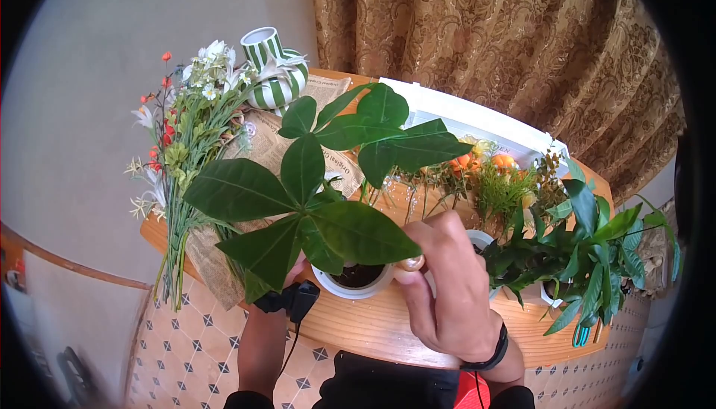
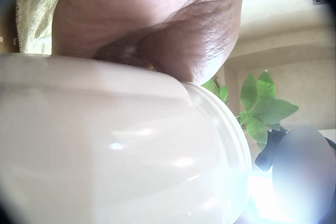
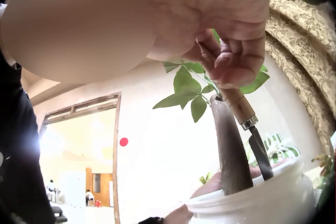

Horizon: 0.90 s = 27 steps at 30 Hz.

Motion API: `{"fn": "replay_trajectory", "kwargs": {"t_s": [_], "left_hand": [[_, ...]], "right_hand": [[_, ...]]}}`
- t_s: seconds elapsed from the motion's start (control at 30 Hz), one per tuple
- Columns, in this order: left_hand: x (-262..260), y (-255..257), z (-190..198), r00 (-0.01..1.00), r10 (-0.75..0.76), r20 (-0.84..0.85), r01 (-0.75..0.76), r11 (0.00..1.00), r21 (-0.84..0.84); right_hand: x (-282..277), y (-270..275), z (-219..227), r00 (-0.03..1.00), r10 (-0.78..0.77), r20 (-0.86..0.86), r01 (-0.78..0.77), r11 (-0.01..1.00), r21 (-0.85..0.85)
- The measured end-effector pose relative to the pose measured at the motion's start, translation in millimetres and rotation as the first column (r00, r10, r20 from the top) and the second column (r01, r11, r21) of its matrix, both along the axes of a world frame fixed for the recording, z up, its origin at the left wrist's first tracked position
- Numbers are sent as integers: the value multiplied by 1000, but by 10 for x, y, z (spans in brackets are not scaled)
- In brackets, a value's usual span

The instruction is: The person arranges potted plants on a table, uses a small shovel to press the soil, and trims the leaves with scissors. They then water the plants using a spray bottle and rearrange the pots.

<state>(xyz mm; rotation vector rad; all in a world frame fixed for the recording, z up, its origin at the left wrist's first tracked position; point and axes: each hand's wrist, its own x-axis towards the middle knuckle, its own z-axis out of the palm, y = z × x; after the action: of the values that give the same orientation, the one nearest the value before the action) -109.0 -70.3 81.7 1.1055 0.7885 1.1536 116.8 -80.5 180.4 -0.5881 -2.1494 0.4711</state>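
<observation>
Head view: Money-tree plant in a white pot, near edge of the wooden bench. Dark soil partly visible under the leaves. Right hand curled at the pot's right, rounded end of a wooden handle showing at its fingers. Left hand mostly behind foliage, pot's left side. Cut-stem flower bunch on the person's left; green-and-white striped vase beyond. Orange and yellow flowers before a long white box; another leafy plant on the right.

Left wrist view: Palm side of the left hand against the pot's smooth outer wall. Fingers out of sight; cannot tell how that grip is set.

Right wrist view: Right grip pinching the handle of a narrow trowel, tilted, blade reaching inside the pot rim, just beside the thick brown trunk.
</observation>
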Motion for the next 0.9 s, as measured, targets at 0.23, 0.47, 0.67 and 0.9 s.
{"fn": "replay_trajectory", "kwargs": {"t_s": [0.23,0.47,0.67,0.9], "left_hand": [[12,47,14,1000,5,5,-5,1000,-3],[-4,53,16,1000,13,9,-13,1000,-8],[-9,21,0,1000,15,10,-15,1000,-11],[-15,-89,-50,1000,10,10,-10,1000,-14]], "right_hand": [[20,-7,15,998,-20,52,22,999,-34],[24,-12,19,997,-31,67,35,998,-61],[4,-26,45,998,-54,11,55,998,-21],[3,-30,18,997,-11,72,17,996,-87]]}}
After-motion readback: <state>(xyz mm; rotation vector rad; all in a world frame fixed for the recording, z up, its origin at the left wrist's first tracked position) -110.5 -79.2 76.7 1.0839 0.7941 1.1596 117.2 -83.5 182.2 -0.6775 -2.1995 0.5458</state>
